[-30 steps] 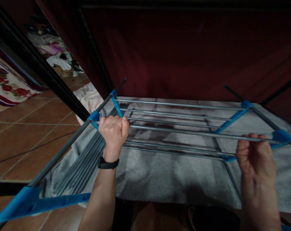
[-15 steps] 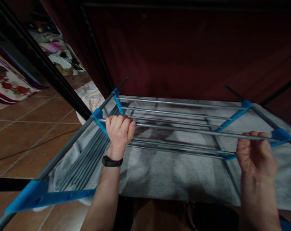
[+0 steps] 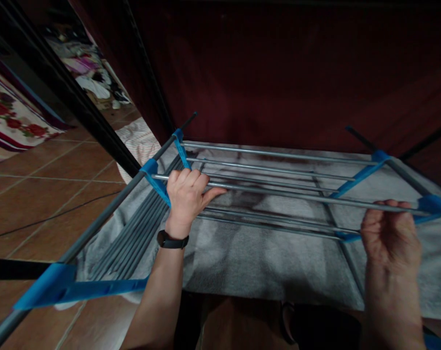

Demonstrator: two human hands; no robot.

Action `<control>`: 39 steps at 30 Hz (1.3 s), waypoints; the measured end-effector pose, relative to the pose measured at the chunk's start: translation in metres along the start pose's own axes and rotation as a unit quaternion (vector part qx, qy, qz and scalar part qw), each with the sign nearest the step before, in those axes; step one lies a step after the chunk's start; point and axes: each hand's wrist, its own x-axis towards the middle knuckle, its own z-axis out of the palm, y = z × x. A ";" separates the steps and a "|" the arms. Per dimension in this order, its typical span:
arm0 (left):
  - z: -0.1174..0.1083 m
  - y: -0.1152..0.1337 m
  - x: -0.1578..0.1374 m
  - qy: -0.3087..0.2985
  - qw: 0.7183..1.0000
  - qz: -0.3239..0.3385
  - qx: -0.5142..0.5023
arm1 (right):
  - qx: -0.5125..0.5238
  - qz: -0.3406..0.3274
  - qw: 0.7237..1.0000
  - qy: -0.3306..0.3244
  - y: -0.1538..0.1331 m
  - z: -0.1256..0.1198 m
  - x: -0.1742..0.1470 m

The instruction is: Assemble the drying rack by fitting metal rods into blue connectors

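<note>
Left hand [image 3: 189, 197] has slid a little along the metal bar [image 3: 296, 194] since a second ago, leaving more bare tube between it and the blue bracket [image 3: 161, 189] at about 9 o'clock, and its thumb has come out straight instead of being tucked in. Bar's part of a grey and blue rack [image 3: 104, 215], which fills the middle of the view and stretches out toward 3 and 8 o'clock. So right now the left hand, just off centre toward 8, has four fingers curled over that bar with the thumb lying along it, pointing to 3. Right hand [image 3: 391, 238], between 3 and 4 o'clock, has the same bar palm up, fingertips poking out past the far side; can't tell how hard it's squeezing. Other bracket [image 3: 433, 205] is just beside it, toward 3. Bunch of grey rods [image 3: 133, 238] lies over at 8 o'clock on a grey cloth [image 3: 242, 262], which spreads under the rack down to 6. Dark red fabric [image 3: 279, 73] hangs at 12 to 1, and there's a black wristband [image 3: 173, 240] on the left wrist.
</note>
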 end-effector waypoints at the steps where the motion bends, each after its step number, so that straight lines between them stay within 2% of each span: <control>1: -0.001 0.000 0.001 -0.005 1.000 0.001 0.002 | 0.001 0.000 1.000 0.000 0.000 0.000 0.000; 16: -0.008 0.002 0.005 -0.027 0.999 0.018 0.005 | -0.001 0.007 1.000 0.001 -0.001 0.003 -0.002; 22: -0.010 0.002 0.006 -0.029 0.999 0.027 0.018 | -0.001 0.005 1.000 -0.021 -0.001 0.005 -0.003; 26: -0.008 0.001 0.003 -0.034 0.999 0.012 0.000 | -0.002 -0.001 1.000 -0.025 0.000 0.006 -0.003; 31: -0.001 0.001 -0.005 -0.007 1.000 -0.003 -0.001 | -0.016 0.007 1.000 -0.004 -0.002 0.006 -0.004; 39: 0.008 -0.006 -0.017 0.041 0.996 -0.084 0.002 | -0.079 0.031 0.994 -0.064 -0.002 0.002 -0.006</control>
